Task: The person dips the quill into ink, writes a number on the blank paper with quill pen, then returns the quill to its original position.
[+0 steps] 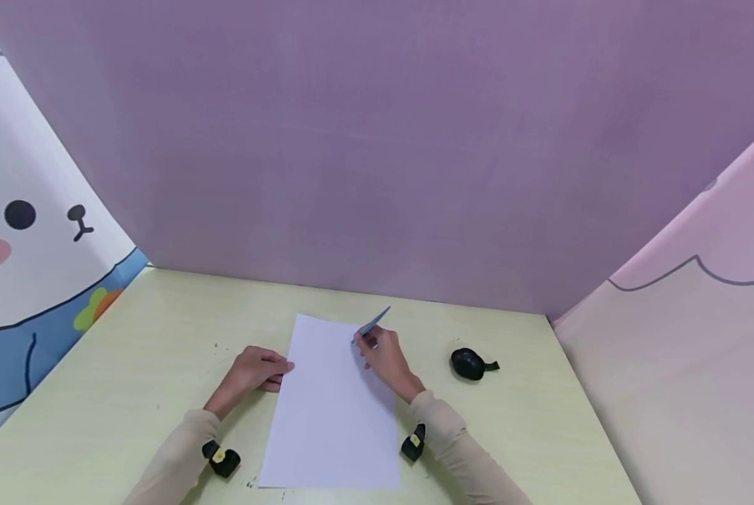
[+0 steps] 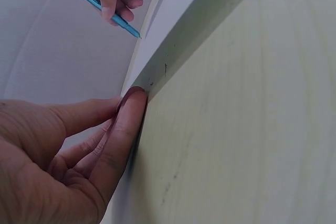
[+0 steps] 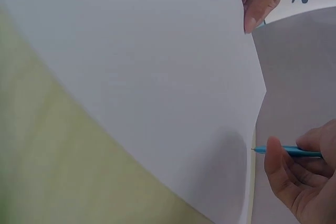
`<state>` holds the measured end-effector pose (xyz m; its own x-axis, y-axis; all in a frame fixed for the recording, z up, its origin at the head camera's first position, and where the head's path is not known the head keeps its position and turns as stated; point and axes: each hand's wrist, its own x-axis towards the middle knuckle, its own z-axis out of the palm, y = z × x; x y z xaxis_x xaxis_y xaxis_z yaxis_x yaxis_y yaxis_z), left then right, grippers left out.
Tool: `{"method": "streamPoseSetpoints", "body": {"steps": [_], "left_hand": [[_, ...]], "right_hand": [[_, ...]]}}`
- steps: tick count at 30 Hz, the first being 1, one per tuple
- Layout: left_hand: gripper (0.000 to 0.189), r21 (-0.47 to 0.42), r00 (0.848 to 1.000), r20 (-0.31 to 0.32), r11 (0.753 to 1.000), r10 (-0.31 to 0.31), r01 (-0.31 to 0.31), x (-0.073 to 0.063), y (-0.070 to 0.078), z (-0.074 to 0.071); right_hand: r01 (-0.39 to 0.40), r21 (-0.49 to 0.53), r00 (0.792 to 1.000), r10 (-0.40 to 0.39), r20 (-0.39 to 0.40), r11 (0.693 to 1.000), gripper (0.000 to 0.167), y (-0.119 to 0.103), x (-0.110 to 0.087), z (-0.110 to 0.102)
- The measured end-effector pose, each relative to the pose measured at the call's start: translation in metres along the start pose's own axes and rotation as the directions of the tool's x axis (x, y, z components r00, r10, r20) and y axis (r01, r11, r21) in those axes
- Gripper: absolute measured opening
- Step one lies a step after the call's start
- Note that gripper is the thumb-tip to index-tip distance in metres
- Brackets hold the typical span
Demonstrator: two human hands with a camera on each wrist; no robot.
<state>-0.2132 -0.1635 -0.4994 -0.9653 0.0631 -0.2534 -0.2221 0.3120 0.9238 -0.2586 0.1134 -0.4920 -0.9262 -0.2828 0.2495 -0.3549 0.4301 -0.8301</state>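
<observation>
Blue pen pinched in right hand, tip clear of white paper; left hand pinches the paper's left edge; black rounded object towards table's right edge.

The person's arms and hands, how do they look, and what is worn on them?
The left sleeve and right sleeve are light beige and long. Near the wrists sit a left device and right device, small, black, with yellowish patches. The left hand and right hand show no gloves.
</observation>
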Motion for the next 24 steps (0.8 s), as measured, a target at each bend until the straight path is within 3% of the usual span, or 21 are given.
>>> {"method": "streamPoseSetpoints", "body": {"steps": [14, 24], "left_hand": [[0.024, -0.007, 1.000, -0.003, 1.000, 0.003, -0.003, 0.0026, -0.0023, 0.0013], [0.028, -0.003, 1.000, 0.003, 1.000, 0.006, -0.006, 0.0043, -0.0022, 0.0006]], "right_hand": [[0.016, -0.055, 1.000, -0.017, -0.023, 0.998, 0.011, 0.0024, 0.0043, 0.0066], [-0.017, -0.099, 1.000, 0.015, -0.017, 0.995, 0.009, 0.0059, 0.0096, 0.0090]]}}
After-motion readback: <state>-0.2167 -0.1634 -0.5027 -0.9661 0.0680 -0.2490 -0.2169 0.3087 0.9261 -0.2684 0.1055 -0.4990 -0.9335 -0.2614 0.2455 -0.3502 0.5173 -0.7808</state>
